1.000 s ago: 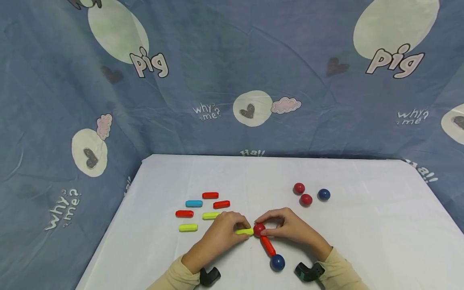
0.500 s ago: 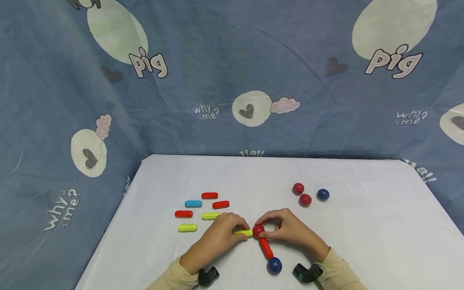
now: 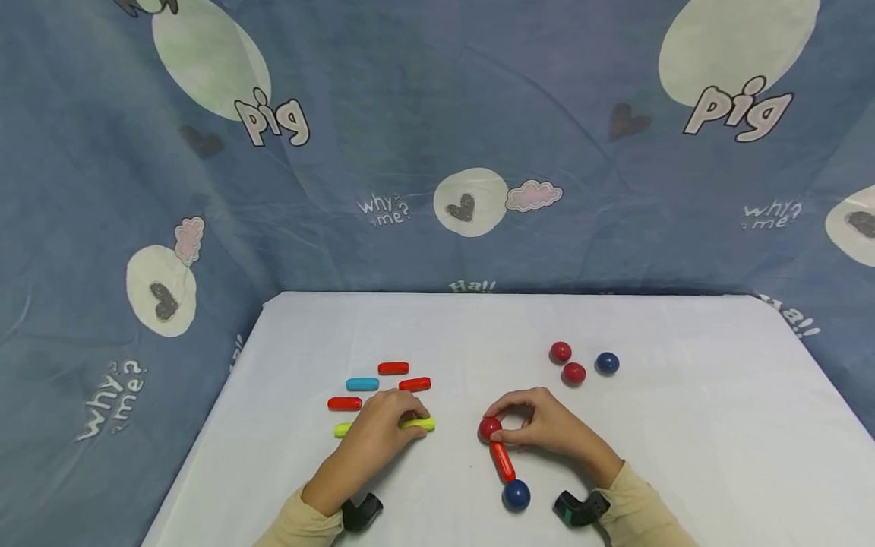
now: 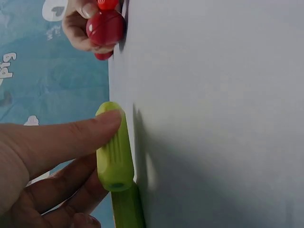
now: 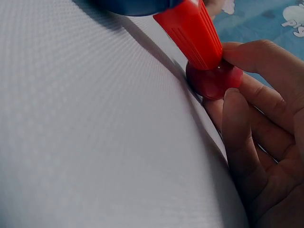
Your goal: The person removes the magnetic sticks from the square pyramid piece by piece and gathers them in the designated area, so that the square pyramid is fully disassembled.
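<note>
My left hand [image 3: 372,437] pinches a yellow-green ridged rod [image 3: 422,423] between thumb and fingers. The left wrist view shows the rod [image 4: 115,152] slightly off the table, with a second green rod [image 4: 128,209] just behind it. My right hand [image 3: 547,427] holds a red ball [image 3: 488,429] with thumb and fingertips. A red rod [image 3: 502,462] runs from that ball to a blue ball [image 3: 516,495] nearer the front. In the right wrist view the red rod [image 5: 192,35] meets the red ball [image 5: 213,80]. A gap separates the yellow-green rod from the red ball.
Left of centre lie several loose rods: red ones [image 3: 393,368], a blue one [image 3: 362,384] and a yellow-green one [image 3: 342,430] partly behind my left hand. Two red balls [image 3: 573,374] and a blue ball [image 3: 607,363] sit farther back right on the white table [image 3: 683,425].
My left hand has moved left with the yellow-green rod, away from the red ball it was touching. The right hand stays on the red ball, with little movement.
</note>
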`<action>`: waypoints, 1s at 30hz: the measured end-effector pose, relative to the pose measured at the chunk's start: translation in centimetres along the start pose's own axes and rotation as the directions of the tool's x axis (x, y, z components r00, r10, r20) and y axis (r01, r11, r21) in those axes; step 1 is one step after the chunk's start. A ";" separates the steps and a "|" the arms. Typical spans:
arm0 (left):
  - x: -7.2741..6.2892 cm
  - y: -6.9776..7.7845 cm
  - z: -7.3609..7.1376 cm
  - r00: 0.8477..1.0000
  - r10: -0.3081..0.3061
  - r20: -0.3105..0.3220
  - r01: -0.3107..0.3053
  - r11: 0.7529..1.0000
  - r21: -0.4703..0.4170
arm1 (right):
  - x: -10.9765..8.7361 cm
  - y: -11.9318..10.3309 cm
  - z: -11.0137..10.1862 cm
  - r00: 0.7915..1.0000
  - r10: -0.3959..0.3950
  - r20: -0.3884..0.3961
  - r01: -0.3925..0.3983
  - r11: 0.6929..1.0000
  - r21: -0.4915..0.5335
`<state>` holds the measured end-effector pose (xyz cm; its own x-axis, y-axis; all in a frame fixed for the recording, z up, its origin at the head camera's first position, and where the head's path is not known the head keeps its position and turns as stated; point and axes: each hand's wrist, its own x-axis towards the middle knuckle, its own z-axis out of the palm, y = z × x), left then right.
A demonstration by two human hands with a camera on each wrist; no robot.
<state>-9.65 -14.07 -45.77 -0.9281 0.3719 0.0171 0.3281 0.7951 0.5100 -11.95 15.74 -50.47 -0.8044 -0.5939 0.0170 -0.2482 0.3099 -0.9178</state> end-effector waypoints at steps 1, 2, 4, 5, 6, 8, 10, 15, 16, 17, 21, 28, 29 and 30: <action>0.0 -0.1 0.0 1.000 0.002 -0.007 -0.002 1.000 0.003 | 0.0 0.0 0.0 1.000 -0.001 -0.002 0.001 1.000 -0.001; 0.0 -0.2 0.0 1.000 0.006 -0.012 -0.006 1.000 0.008 | -0.1 0.1 0.0 1.000 -0.002 -0.004 0.002 1.000 -0.004; 0.1 -0.3 0.1 1.000 0.011 -0.020 -0.010 1.000 0.016 | -0.1 0.1 0.0 1.000 0.000 -0.008 0.000 1.000 -0.014; 0.1 -0.2 0.1 1.000 0.006 -0.021 -0.006 1.000 0.019 | -0.1 0.1 0.0 1.000 -0.002 -0.009 0.002 1.000 -0.015; 0.1 -0.2 0.1 1.000 0.003 -0.024 -0.002 1.000 0.026 | -0.2 0.1 0.0 1.000 -0.003 -0.010 0.003 1.000 -0.017; 0.1 -0.2 0.2 1.000 -0.011 -0.028 0.012 0.999 0.040 | -0.2 0.1 0.0 1.000 -0.004 -0.010 0.003 1.000 -0.020; 0.1 -0.1 0.2 0.999 -0.029 -0.030 0.031 0.998 0.056 | -0.2 0.1 0.0 1.000 -0.001 -0.008 0.000 1.000 -0.020; 0.0 0.0 0.1 0.998 -0.049 -0.038 0.052 0.996 0.075 | -0.1 0.1 0.0 1.000 0.000 -0.001 0.000 1.000 -0.022; 0.0 0.0 0.1 0.998 -0.050 -0.039 0.053 0.996 0.073 | -0.1 0.1 0.0 1.000 -0.003 0.001 0.003 1.000 -0.020; 0.0 -0.1 0.1 0.998 -0.050 -0.041 0.053 0.996 0.072 | -0.1 0.1 0.0 1.000 -0.012 0.002 0.012 1.000 -0.016; 0.0 0.1 0.1 0.997 -0.037 -0.069 0.041 0.997 0.058 | -0.1 0.1 0.0 0.999 -0.047 0.012 0.047 0.999 -0.010; 0.0 1.9 1.2 0.998 -0.005 -0.067 -0.001 0.995 -0.095 | 0.0 0.0 0.0 0.999 -0.051 -0.005 0.051 0.998 -0.040; 0.0 2.2 1.6 0.999 -0.005 -0.034 0.001 0.993 -0.122 | 0.0 0.0 0.1 0.999 -0.047 -0.012 0.047 0.998 -0.045; 0.0 2.6 1.9 1.000 -0.011 0.010 0.012 0.989 -0.147 | 0.0 -0.1 0.1 0.999 -0.047 -0.019 0.046 0.998 -0.049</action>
<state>-8.48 -11.08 -46.09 -0.9298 0.3680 0.0033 0.2873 0.7202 0.6315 -11.89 15.64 -50.46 -0.8020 -0.5934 0.0674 -0.3111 0.3187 -0.8954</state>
